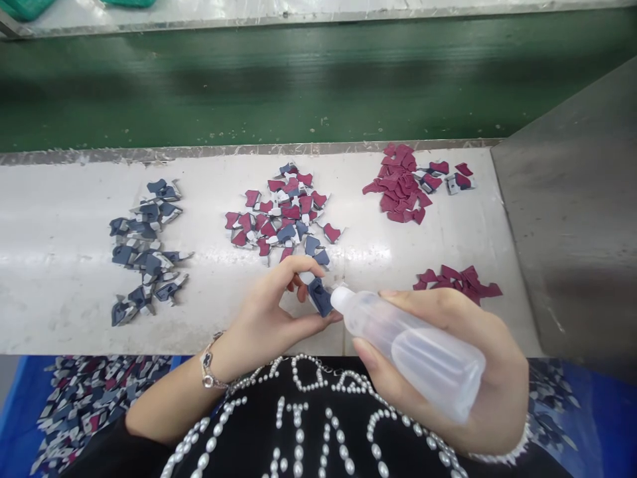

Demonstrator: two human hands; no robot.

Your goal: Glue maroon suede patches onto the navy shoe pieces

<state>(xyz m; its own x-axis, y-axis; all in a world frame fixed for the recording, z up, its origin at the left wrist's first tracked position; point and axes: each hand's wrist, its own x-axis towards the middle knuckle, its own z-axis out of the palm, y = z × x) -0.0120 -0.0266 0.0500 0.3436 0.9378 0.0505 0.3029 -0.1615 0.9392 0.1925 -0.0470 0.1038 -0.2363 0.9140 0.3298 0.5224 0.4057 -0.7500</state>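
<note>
My left hand (271, 309) pinches a small dark-blue and grey plastic piece (319, 296) between thumb and fingers, just above the white work surface. In my right hand (462, 358) is a translucent squeeze bottle (413, 345), tilted with its white nozzle at the piece. Whether the tip touches the piece or anything comes out, I cannot tell. Some clear liquid seems to lie inside the bottle. Beyond my left hand lies a pile of maroon-topped grey pieces (291, 212), with a few dark-blue ones among them.
Dark-blue and grey pieces (149, 252) lie in a group at left. Flat maroon pieces form a heap (398, 186) at back right and a smaller one (460, 282) nearer. A blue bin (22, 405) of pieces stands below left. A metal panel (572, 219) bounds the right side.
</note>
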